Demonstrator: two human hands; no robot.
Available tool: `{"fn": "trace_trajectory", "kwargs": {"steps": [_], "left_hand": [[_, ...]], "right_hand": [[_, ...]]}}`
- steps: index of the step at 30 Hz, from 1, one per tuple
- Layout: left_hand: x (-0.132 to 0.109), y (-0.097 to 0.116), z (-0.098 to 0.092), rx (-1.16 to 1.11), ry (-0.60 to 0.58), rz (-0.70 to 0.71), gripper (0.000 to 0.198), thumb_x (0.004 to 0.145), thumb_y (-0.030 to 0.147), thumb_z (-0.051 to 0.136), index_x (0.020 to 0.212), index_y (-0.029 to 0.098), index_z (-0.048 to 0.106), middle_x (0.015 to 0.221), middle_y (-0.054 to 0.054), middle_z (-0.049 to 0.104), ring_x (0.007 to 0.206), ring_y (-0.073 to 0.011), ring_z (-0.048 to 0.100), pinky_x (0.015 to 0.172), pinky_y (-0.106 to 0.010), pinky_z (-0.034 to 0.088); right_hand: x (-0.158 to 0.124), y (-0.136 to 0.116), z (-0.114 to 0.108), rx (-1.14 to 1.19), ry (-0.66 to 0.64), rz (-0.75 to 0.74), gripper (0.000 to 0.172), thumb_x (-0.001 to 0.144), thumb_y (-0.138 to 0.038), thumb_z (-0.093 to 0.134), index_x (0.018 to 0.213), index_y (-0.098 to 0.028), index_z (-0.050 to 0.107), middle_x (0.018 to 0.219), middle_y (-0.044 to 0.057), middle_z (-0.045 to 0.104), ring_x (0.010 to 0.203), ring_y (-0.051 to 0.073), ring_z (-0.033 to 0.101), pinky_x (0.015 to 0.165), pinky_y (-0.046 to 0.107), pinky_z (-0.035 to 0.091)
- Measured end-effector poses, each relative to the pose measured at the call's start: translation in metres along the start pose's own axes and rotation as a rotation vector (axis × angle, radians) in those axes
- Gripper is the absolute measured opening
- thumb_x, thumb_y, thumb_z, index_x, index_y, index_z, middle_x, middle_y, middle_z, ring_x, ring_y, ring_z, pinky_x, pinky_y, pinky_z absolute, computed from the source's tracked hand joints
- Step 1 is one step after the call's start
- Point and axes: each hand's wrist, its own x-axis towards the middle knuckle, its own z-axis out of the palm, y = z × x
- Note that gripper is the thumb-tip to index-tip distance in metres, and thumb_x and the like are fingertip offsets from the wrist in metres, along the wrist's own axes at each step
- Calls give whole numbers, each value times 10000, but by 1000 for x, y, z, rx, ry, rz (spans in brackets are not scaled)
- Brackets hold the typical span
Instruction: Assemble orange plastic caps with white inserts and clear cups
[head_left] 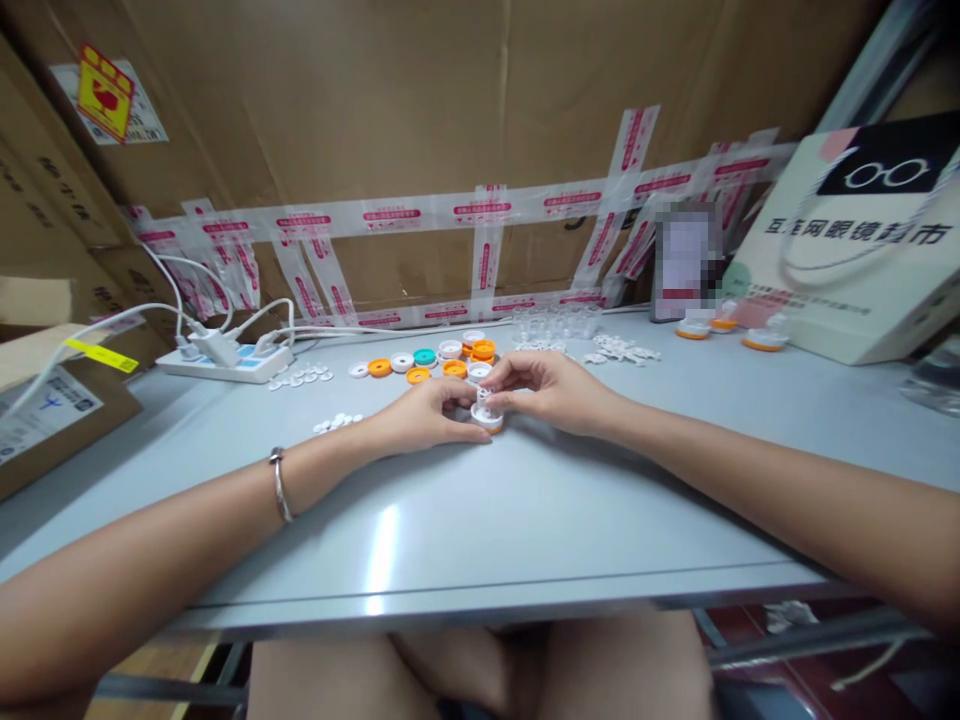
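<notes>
A round white cap with an orange bottom rim stands upright on the grey table in front of me. My left hand is curled round its left side, thumb and fingers against it. On top sits a small clear, cylinder-like piece with white inside. My right hand pinches this piece from the right between thumb and fingers. Just behind my hands lie several round caps, among them orange ones, white ones and a green one. Fingers partly hide the held parts.
Small white discs lie on the left, with more white pieces nearer. Clear cups and white bits are behind my right hand. A power strip, phone, orange-based assemblies and paper bag line the back.
</notes>
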Motion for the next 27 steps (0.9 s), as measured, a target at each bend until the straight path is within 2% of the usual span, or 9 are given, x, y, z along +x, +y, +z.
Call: {"fn": "trace_trajectory", "kwargs": {"steps": [3,6,12,19,23,27], "left_hand": [[0,-2,-7,-39,-99,0,344,700,311,671,1007,167,614,949,-15,618,886,-164,532,767,-255,390],[0,-3,-10,-136,-164,-15,336,747,360,625,1018,163,601,998,-37,615,919,-171,544,780,-266,408],[1,-5,-5,-78,-64,-18,323,729,401,630,918,139,637,861,-28,635,805,-164,555,698,-252,417],[0,-2,-3,4,-49,-11,335,750,389,606,962,131,632,849,-36,634,762,-153,548,663,-244,411],[-1,1,-3,18,-57,-11,323,759,396,591,936,129,635,864,-39,638,781,-157,550,674,-249,407],[-2,1,-3,58,-43,-20,333,760,408,586,935,130,636,843,-32,636,765,-153,544,660,-246,396]], "right_hand": [[0,2,-1,-47,11,-43,156,622,-255,691,730,-160,631,780,29,680,744,161,628,760,328,490],[0,3,-2,-91,8,-90,146,637,-261,677,731,-158,635,771,26,676,732,155,624,753,322,489],[0,-2,-2,-126,-9,-87,158,628,-256,673,735,-143,641,741,28,672,710,153,623,724,311,494],[-4,-11,-3,-186,-26,-83,96,621,-219,670,680,-151,635,722,28,674,707,152,626,702,296,498],[-3,-11,-2,-151,-24,-17,120,607,-234,682,674,-147,633,706,27,673,680,147,628,669,288,504],[-3,-11,-1,-170,-11,-26,134,615,-243,676,689,-140,635,699,30,673,672,146,628,665,285,505]]}}
